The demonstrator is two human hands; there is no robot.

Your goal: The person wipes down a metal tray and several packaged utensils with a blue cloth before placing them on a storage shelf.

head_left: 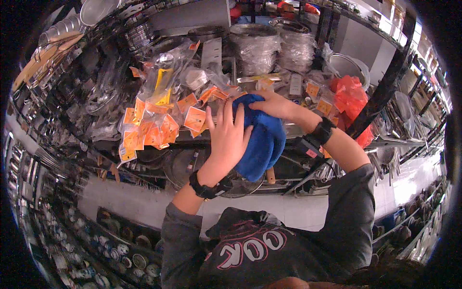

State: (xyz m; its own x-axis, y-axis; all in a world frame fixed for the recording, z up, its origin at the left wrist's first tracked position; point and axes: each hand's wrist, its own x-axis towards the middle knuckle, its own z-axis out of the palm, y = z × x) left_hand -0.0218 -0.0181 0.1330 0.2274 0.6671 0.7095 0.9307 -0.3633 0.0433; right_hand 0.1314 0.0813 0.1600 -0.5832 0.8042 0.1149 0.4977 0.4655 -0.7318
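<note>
A blue cloth (261,141) hangs in folds over the front edge of a crowded shelf. My right hand (272,104) grips its upper part, thumb and fingers on the fabric. My left hand (229,137) lies palm down with fingers spread, against the cloth's left side; whether it holds any of the fabric is hidden. Left of that hand lie clear plastic packets with orange cards (195,119), and a bunch of similar orange cards (151,133) hangs over the shelf edge. A yellow item in clear wrap (163,86) lies behind them.
Plastic-wrapped stacks of round metalware (254,47) stand at the back. A red plastic bag (349,95) is beside the dark shelf post (382,83) on the right. Round pans (180,166) sit on a lower shelf. Wooden-handled items (50,57) are at upper left.
</note>
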